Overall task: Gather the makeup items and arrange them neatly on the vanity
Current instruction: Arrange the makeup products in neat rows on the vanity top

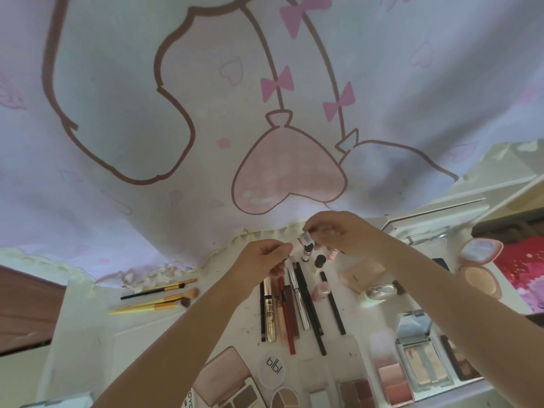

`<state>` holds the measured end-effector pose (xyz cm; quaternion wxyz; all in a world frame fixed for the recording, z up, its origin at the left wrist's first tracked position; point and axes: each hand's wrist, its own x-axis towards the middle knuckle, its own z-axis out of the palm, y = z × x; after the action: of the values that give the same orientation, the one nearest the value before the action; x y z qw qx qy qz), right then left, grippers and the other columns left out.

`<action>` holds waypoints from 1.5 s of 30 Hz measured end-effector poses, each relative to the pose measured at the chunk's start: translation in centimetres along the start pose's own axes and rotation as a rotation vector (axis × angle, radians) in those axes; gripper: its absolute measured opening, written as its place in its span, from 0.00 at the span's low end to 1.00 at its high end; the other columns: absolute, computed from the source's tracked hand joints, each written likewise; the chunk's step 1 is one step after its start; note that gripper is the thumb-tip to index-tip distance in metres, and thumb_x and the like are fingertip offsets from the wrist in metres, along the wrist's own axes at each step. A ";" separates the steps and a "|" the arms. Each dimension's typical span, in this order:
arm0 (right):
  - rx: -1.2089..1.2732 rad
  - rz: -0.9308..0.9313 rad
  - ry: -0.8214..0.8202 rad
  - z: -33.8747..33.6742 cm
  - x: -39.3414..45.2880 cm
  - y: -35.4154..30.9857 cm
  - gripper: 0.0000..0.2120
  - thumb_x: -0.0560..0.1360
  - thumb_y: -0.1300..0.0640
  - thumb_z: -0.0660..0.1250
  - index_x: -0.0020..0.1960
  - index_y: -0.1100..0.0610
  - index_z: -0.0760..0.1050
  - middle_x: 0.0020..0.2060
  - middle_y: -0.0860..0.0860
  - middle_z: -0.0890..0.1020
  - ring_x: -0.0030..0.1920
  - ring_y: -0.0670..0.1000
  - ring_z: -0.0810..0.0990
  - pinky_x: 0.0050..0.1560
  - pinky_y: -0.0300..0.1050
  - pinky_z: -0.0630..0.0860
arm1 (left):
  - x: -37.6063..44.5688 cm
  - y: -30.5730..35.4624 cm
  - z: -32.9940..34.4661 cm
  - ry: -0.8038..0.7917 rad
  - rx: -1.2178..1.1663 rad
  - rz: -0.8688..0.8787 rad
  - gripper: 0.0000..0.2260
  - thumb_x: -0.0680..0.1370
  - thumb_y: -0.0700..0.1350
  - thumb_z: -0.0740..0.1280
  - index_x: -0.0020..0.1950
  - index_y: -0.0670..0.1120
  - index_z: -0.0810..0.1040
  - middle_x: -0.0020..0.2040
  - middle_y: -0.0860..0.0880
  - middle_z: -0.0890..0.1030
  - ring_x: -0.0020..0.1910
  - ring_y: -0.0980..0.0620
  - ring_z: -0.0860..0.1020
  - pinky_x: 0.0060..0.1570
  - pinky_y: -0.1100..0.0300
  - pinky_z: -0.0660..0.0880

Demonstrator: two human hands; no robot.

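A pale curtain (265,98) printed with pink bows and a heart-shaped balloon hangs behind a white worktop (88,334) spread with cosmetics, as a person reaches both arms toward its far edge. Eyeshadow and blush palettes (412,363) sit along the near edge, and three gold-handled brushes (159,298) lie well apart at the left, bristles pointing right. At the centre a row of pencils and tubes (290,304) lies side by side, long axes running away from the person, far ends just below the hands. The right hand (338,234) is curled over a small silver-capped bottle (306,237), pinching its top, directly above a cluster of small upright bottles (312,257) at the head of the row. The left hand (265,256) hovers beside it, fingers closed to a pinch near the bottle; whether anything thin is held there cannot be told. The bottle appears upright, its long axis vertical, and the standing cluster lies immediately beneath and slightly toward the person from the right hand, which is the nearer of the two. Setting it down looks to call for a short drop into the gap among the cluster, without knocking its neighbours.
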<state>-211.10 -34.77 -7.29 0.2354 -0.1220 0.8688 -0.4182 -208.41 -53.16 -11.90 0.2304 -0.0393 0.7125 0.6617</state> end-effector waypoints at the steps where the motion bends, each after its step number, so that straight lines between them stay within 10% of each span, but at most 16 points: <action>1: 0.021 -0.026 0.002 -0.2 -0.2 0.2 0.14 0.75 0.64 0.63 0.42 0.44 0.74 0.35 0.38 0.81 0.38 0.36 0.80 0.45 0.51 0.78 | -0.1 0.0 0.0 0.001 -0.004 -0.008 0.10 0.77 0.43 0.64 0.36 0.48 0.77 0.22 0.57 0.76 0.24 0.62 0.74 0.30 0.70 0.74; 5: 0.158 0.000 -0.052 -0.1 -0.6 0.4 0.14 0.74 0.60 0.65 0.52 0.42 0.70 0.47 0.39 0.79 0.43 0.41 0.81 0.45 0.45 0.79 | -0.4 -0.2 -0.1 0.007 0.013 -0.016 0.08 0.76 0.43 0.64 0.37 0.49 0.78 0.22 0.57 0.76 0.23 0.63 0.74 0.30 0.70 0.74; 9: 0.042 0.030 -0.050 0.3 -0.7 0.2 0.04 0.76 0.57 0.62 0.47 0.52 0.75 0.30 0.43 0.81 0.30 0.44 0.80 0.46 0.55 0.77 | -0.7 -0.2 0.1 -0.003 0.029 -0.001 0.08 0.76 0.43 0.65 0.37 0.49 0.78 0.22 0.57 0.76 0.23 0.63 0.74 0.30 0.71 0.74; 15: 0.117 0.026 -0.014 0.2 -1.3 0.0 0.09 0.73 0.64 0.66 0.45 0.50 0.75 0.33 0.45 0.80 0.35 0.45 0.81 0.50 0.61 0.75 | -0.8 0.3 0.1 0.063 -0.066 0.016 0.08 0.77 0.42 0.63 0.38 0.46 0.77 0.27 0.54 0.78 0.24 0.61 0.76 0.30 0.69 0.75; 20: 0.022 0.008 0.024 1.2 -1.3 0.3 0.14 0.69 0.60 0.72 0.49 0.46 0.74 0.43 0.44 0.77 0.32 0.40 0.78 0.42 0.33 0.76 | -0.9 0.3 0.5 0.049 -0.056 0.024 0.05 0.77 0.41 0.63 0.41 0.46 0.76 0.27 0.54 0.81 0.25 0.61 0.77 0.29 0.70 0.75; 30: -0.171 -0.052 0.165 1.0 -1.6 1.2 0.08 0.69 0.61 0.71 0.49 0.59 0.80 0.40 0.49 0.80 0.35 0.40 0.75 0.38 0.23 0.69 | -0.4 -0.4 1.3 0.053 -0.055 -0.014 0.08 0.78 0.49 0.60 0.42 0.46 0.72 0.34 0.53 0.83 0.30 0.59 0.81 0.30 0.69 0.76; 37: -0.822 0.201 -0.041 -0.3 -0.3 5.0 0.11 0.72 0.62 0.61 0.53 0.58 0.77 0.51 0.53 0.77 0.54 0.53 0.76 0.50 0.40 0.69 | 0.9 -5.4 -1.4 0.232 0.897 -0.103 0.15 0.80 0.50 0.56 0.61 0.41 0.71 0.59 0.45 0.76 0.57 0.48 0.74 0.53 0.58 0.69; 45: -1.014 0.221 -0.177 3.8 1.4 7.3 0.13 0.75 0.66 0.59 0.59 0.62 0.71 0.56 0.56 0.75 0.54 0.56 0.78 0.49 0.45 0.74 | 0.4 -10.6 -4.2 0.077 1.225 -0.212 0.21 0.81 0.48 0.53 0.72 0.41 0.58 0.75 0.45 0.54 0.74 0.48 0.54 0.70 0.56 0.59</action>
<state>-210.52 -33.37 -15.47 0.2622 -0.1631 0.9465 0.0938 -206.09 -58.43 -21.78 0.2495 0.0057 0.9627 0.1043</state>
